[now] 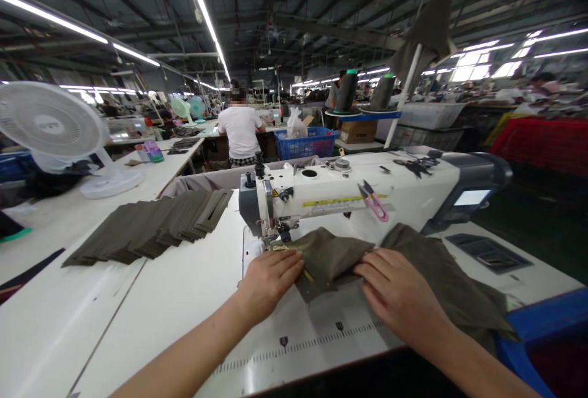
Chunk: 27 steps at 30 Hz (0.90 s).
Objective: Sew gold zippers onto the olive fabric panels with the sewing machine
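Note:
An olive-brown fabric piece (328,258) lies under the head of a white sewing machine (331,193), its near corner hanging toward me. My left hand (271,278) rests on its left edge close to the presser foot (275,244), fingers stretched out and flat; the thumb is hidden. On the right, my right hand (397,285) pinches the fabric's raised edge between thumb and fingers. Behind that hand, more olive-brown fabric (441,272) spreads over the table and droops past its front edge. Pink-handled thread snips (374,202) lie on the machine body.
Left of the machine, a fanned stack of olive-brown cut pieces (151,226) lies on the white table (138,318). Beyond it stands a white fan (50,122). Ahead are a person in a white shirt (239,128), a blue basket (305,146) and thread cones (345,95).

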### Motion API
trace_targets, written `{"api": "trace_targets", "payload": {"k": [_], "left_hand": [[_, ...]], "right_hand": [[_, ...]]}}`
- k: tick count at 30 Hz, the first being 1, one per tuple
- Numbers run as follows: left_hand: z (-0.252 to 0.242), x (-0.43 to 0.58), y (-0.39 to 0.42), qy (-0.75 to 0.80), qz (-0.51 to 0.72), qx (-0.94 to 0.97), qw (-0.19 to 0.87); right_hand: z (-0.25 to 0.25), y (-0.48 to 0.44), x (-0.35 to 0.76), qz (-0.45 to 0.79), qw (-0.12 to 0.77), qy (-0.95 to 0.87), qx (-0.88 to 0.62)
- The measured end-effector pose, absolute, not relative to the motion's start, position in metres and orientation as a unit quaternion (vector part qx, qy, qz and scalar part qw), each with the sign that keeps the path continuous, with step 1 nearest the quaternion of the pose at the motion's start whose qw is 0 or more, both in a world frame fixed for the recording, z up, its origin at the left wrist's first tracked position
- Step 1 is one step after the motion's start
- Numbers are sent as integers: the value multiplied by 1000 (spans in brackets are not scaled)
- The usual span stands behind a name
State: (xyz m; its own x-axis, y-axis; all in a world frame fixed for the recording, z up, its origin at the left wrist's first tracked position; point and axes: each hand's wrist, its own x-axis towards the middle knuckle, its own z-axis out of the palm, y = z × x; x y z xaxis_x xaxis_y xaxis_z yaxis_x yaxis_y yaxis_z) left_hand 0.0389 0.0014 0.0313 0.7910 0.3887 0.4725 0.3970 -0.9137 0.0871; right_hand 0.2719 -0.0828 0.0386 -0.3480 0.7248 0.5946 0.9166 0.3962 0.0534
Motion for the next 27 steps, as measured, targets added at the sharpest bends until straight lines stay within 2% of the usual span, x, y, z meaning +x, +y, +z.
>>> {"api": "trace_targets", "payload": {"k": [2, 4, 7, 10, 16, 19, 24, 27], "left_hand": [[20, 30, -7, -168, -202, -963, 66], [15, 20, -19, -177, -145, -971, 64], [17, 5, -33, -231, -118, -965, 34], [20, 0, -38, -294, -173, -940, 18], [14, 24, -25, -353, -152, -923, -24], [14, 31, -18, -351, -127, -927, -40], [15, 30, -15, -352, -119, -927, -52], [13, 30, -15, -360, -121, -923, -57]], "right_hand": [[46, -104, 272, -105, 194, -826, -518], [56, -115, 263, 14, 154, -838, -523], [67, -101, 244, 109, 181, -830, -516], [50, -63, 230, 33, 242, -849, -469], [-19, -39, 214, -57, 152, -843, -512], [-18, -42, 212, -67, 145, -825, -542], [-2, -23, 213, -44, 162, -874, -456], [-8, -11, 215, -20, 174, -863, -474]]}}
